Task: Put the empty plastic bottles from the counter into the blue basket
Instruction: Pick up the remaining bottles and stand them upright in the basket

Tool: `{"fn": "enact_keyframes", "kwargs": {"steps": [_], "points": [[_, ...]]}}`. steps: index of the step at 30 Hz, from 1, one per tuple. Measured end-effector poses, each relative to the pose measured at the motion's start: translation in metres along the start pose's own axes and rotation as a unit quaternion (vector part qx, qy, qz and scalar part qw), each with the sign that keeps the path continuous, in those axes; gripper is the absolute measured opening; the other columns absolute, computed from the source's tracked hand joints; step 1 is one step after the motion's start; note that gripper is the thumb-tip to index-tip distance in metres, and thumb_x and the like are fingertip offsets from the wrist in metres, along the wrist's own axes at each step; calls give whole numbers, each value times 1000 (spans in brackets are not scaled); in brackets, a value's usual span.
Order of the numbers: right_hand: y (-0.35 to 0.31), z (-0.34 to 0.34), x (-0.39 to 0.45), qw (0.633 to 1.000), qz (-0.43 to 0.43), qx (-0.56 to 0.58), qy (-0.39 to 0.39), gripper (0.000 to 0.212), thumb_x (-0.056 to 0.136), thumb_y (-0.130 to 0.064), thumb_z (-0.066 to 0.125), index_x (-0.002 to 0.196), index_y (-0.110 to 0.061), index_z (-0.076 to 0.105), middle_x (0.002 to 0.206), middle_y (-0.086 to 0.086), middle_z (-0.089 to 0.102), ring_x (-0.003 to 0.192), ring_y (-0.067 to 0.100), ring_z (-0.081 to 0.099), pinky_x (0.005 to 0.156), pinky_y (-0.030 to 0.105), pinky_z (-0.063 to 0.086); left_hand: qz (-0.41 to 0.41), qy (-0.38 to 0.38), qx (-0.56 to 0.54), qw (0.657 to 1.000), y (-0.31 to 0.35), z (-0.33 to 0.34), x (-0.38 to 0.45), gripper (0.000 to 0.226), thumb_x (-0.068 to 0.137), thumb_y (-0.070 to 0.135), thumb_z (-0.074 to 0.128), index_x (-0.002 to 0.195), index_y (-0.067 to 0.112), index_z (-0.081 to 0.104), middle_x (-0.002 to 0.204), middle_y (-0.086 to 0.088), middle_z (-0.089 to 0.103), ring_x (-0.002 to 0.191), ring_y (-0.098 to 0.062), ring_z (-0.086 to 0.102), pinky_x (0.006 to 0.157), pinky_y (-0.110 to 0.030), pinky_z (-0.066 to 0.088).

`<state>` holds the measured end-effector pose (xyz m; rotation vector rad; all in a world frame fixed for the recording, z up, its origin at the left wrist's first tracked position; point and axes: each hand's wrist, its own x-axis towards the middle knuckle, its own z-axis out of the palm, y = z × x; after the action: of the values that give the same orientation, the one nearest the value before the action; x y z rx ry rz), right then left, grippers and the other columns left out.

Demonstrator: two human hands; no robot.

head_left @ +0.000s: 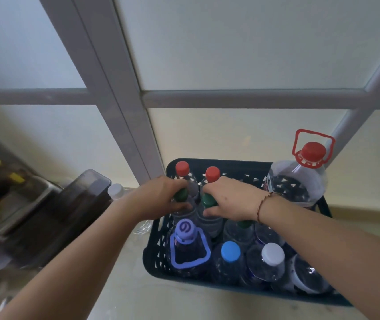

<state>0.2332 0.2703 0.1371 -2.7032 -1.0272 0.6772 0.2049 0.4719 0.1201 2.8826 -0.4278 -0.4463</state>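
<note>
The blue basket (154, 257) stands on the counter under a window and holds several upright plastic bottles. My left hand (161, 195) grips the neck of a green-capped bottle (181, 195) inside the basket's left side. My right hand (228, 199) grips a second green-capped bottle (208, 200) beside it. Behind them stand two red-capped bottles (182, 168) (212, 173). A big jug with a red cap and handle (312, 151) fills the back right corner. At the front are a purple-capped jug (185, 228), a blue-capped bottle (230, 251) and a white-capped bottle (272, 254).
A white-capped bottle (115, 191) stands on the counter left of the basket, next to a dark tinted container (80, 199). A clear bottle (142, 227) lies against the basket's left wall. A metal sink (22, 204) sits at far left. The window frame (230, 98) rises behind.
</note>
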Motion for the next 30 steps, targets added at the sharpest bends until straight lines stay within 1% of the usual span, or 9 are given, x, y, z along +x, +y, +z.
{"fn": "enact_keyframes", "kwargs": {"steps": [3,8,13,15,17,20,22,25,30], "points": [[1,-2,0,1000,-14,-23,1,30,87,-41,63,92,-13,55,90,4,55,82,25,60,61,33,44,38,3,32,999,-5,-1,0,27,93,49,62,104,26,55,88,4,66,86,-20,58,86,-29,38],[0,-1,-1,999,-17,-41,31,33,82,-42,66,89,-10,59,84,4,58,80,24,61,62,35,49,46,19,15,999,-1,0,1,23,93,44,64,106,26,56,89,5,64,86,-20,56,70,-10,26],[4,-1,-5,1000,9,-4,11,33,78,-51,70,81,-25,51,80,-8,54,75,12,57,66,30,49,37,38,-17,998,-2,-1,-10,44,89,53,65,127,34,53,109,10,69,98,-13,59,99,-27,35],[-1,-10,-11,999,28,-22,-3,36,76,-58,69,82,-28,50,82,-11,52,77,11,56,70,32,51,22,99,-76,992,-14,-5,-28,50,88,53,66,131,32,56,120,8,68,107,-11,61,104,-29,40],[-14,-23,-19,995,51,-85,-3,42,77,-64,64,95,-28,54,84,-10,49,80,13,56,74,34,52,-10,237,-166,957,-36,-1,-52,47,87,52,63,126,26,62,124,8,67,114,-10,62,102,-29,48],[-50,-48,-26,984,47,-161,62,51,80,-72,51,115,-35,51,88,-11,51,86,17,58,73,33,49,-77,463,-233,851,-74,26,-86,36,86,39,66,115,18,66,113,8,69,99,-7,67,89,-25,55],[-80,-59,-16,987,9,-97,129,50,83,-70,47,121,-39,49,100,-10,60,92,17,60,76,33,49,-129,519,-264,802,-92,61,-95,41,81,30,75,118,18,62,114,9,67,103,-3,65,91,-26,55],[-117,-55,29,985,-75,3,154,50,88,-61,52,130,-34,48,114,-8,63,97,14,59,81,30,47,-176,490,-356,776,-101,117,-91,69,72,37,82,133,31,50,131,17,59,116,-7,61,98,-26,50],[-146,-11,117,994,-106,20,5,64,86,-41,66,142,-25,38,136,4,53,115,25,56,93,38,49,-231,353,-466,778,-110,179,-64,91,64,49,86,140,45,37,141,13,55,124,2,55,109,-38,47]]}}
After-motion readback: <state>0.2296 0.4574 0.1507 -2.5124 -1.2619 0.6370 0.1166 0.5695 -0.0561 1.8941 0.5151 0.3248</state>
